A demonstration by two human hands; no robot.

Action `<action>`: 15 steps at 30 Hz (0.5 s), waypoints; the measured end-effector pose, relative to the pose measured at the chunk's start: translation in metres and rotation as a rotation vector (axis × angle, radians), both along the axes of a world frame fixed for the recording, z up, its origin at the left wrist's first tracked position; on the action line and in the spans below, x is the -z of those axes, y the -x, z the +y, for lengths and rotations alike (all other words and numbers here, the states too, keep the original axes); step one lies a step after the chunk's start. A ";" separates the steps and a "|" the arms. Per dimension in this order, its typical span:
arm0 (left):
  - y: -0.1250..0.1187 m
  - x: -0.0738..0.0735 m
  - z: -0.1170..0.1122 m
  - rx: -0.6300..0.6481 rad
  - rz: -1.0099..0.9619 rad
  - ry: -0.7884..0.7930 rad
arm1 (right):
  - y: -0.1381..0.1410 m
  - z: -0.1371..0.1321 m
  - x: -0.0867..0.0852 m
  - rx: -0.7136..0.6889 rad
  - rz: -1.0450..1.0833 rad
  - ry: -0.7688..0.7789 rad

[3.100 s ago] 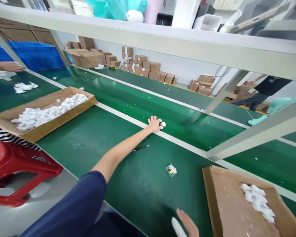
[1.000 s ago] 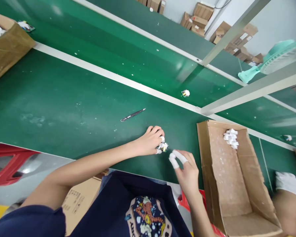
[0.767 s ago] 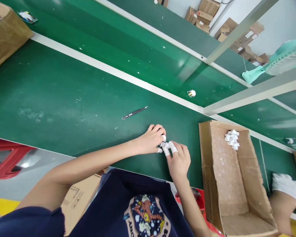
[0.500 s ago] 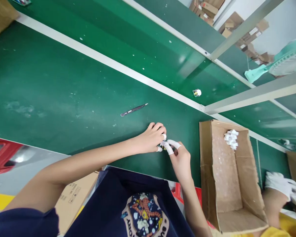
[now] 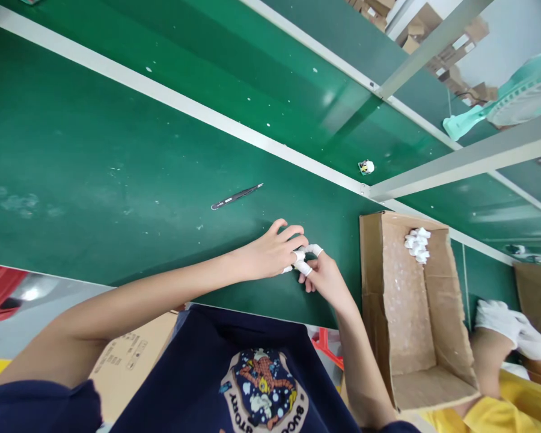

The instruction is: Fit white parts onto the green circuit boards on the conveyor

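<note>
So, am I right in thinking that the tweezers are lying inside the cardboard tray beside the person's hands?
Not quite: the tweezers lie on the green belt, not inside the cardboard tray. The tray does stand beside the person's left hand and right hand, as the head view shows.

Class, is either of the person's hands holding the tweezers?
No, the tweezers lie on the green bench mat, apart from the left hand and the right hand.
</note>
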State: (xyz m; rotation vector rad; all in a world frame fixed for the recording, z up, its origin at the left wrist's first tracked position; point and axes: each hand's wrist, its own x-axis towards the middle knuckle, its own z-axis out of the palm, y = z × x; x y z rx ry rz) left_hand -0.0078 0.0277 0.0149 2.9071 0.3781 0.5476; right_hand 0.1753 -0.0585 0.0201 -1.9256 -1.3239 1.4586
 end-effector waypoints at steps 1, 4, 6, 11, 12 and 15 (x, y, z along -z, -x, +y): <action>-0.001 0.001 -0.001 0.004 -0.009 -0.009 | -0.002 0.000 0.000 0.018 0.091 0.015; -0.002 0.006 -0.002 0.008 -0.013 -0.010 | -0.008 0.002 -0.002 0.057 0.272 0.069; -0.003 0.009 -0.002 -0.005 0.006 0.026 | -0.009 0.004 -0.003 0.073 0.299 0.089; -0.003 0.010 0.003 -0.139 0.055 0.218 | -0.006 0.008 -0.003 0.083 0.282 0.101; -0.003 0.010 0.003 -0.152 0.062 0.243 | -0.006 0.008 -0.002 0.085 0.275 0.100; -0.004 0.009 0.003 -0.145 0.073 0.278 | -0.005 0.007 -0.002 0.097 0.251 0.096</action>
